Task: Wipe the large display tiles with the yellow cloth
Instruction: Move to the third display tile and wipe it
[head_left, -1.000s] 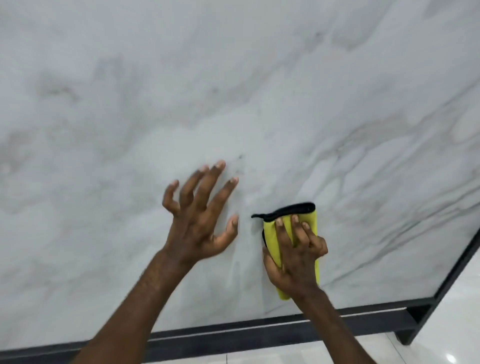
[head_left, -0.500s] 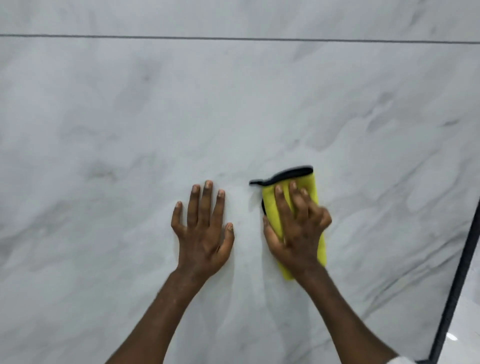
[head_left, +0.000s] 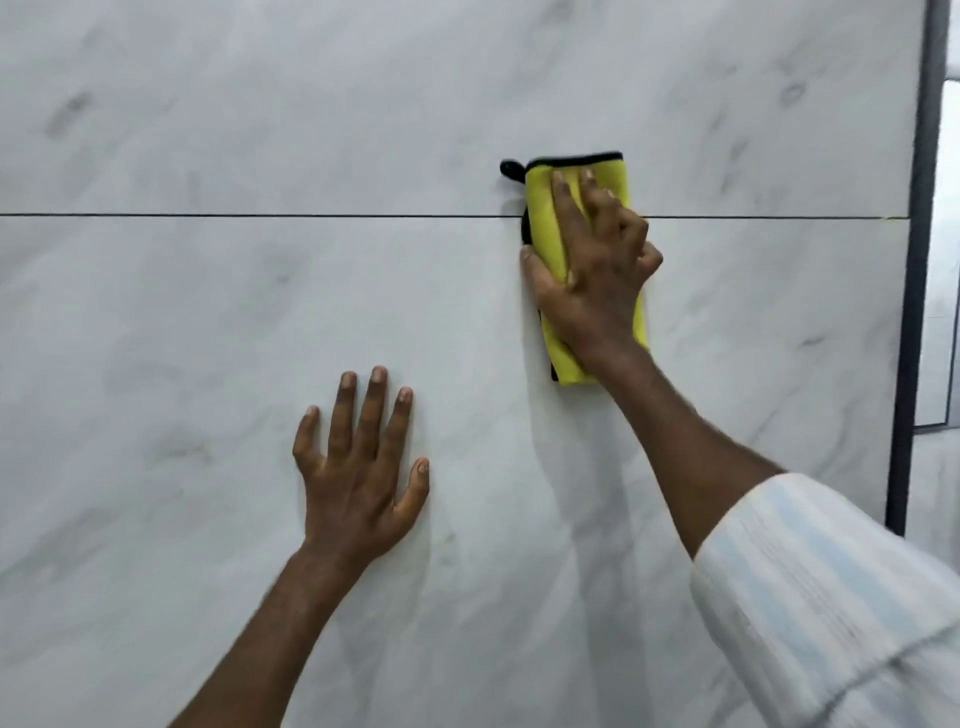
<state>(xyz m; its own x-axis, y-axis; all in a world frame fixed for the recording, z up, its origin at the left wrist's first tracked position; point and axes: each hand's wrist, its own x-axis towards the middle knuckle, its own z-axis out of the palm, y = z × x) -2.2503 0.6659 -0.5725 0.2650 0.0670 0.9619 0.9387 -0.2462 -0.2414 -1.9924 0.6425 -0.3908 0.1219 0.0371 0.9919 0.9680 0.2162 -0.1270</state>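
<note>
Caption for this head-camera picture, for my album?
The right hand holds a yellow cloth over the joint between two tiles; the left hand lies flat on the lower tile.

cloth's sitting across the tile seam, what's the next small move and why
Probably slide the cloth up onto the upper tile: the right hand grips it across the seam, mostly on the lower tile, while the left hand braces flat below.

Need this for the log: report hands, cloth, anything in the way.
Left hand flat on lower tile, fingers spread. Right hand grips yellow cloth, pressed across the tile joint. Nothing blocking the wipe path.
</note>
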